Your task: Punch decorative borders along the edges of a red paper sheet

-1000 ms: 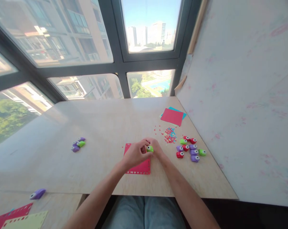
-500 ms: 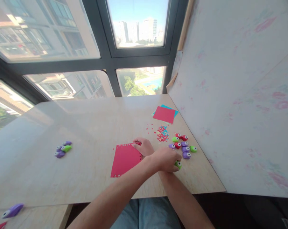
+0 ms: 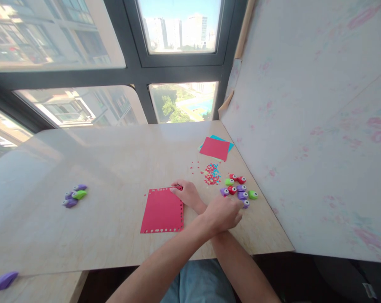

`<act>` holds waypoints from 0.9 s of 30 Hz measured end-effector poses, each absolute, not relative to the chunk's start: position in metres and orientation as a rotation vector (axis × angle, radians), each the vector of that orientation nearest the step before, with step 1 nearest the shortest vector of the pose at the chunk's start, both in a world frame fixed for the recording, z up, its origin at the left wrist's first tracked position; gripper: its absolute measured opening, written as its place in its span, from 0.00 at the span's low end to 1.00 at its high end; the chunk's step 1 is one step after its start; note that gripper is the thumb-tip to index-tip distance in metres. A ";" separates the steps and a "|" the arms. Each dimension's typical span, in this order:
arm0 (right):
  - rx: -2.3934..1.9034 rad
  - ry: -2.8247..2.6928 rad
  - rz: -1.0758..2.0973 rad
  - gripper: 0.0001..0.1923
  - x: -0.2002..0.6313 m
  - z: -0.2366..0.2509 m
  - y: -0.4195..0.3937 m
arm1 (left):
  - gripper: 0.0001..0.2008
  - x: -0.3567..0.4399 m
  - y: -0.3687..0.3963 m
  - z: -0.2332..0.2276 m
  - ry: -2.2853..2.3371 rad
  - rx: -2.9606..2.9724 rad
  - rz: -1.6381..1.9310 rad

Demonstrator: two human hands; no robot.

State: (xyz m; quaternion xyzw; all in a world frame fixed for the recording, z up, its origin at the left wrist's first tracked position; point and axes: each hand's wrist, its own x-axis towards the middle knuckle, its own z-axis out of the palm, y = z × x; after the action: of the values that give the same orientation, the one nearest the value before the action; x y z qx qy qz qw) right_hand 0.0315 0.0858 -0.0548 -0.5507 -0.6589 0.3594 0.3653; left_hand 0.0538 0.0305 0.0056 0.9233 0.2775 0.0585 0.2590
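Head view shows crossed arms: the left hand (image 3: 223,213) reaches right to the cluster of small punches (image 3: 239,191), fingers curled over the nearest purple one; whether it grips anything I cannot tell. The right hand (image 3: 186,194) presses flat on the red paper's (image 3: 163,210) far right corner, holding nothing. Closing on one punch seems next.
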 end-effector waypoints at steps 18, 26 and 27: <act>-1.374 -1.697 0.903 0.10 0.033 -0.063 0.087 | 0.26 -0.111 -0.085 0.055 1.013 0.988 1.042; -1.380 -1.681 0.900 0.17 0.036 -0.070 0.088 | 0.19 -0.213 -0.058 0.018 1.400 0.462 1.541; -1.386 -1.679 0.893 0.18 0.037 -0.070 0.088 | 0.19 -0.224 -0.052 0.012 1.422 0.427 1.597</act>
State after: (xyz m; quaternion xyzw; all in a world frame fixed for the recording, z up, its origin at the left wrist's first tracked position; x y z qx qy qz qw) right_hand 0.0368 0.0876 -0.0695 -0.5438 -0.6587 0.3503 0.3842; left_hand -0.2242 -0.0525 0.0123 0.1735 0.5781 0.6494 0.4625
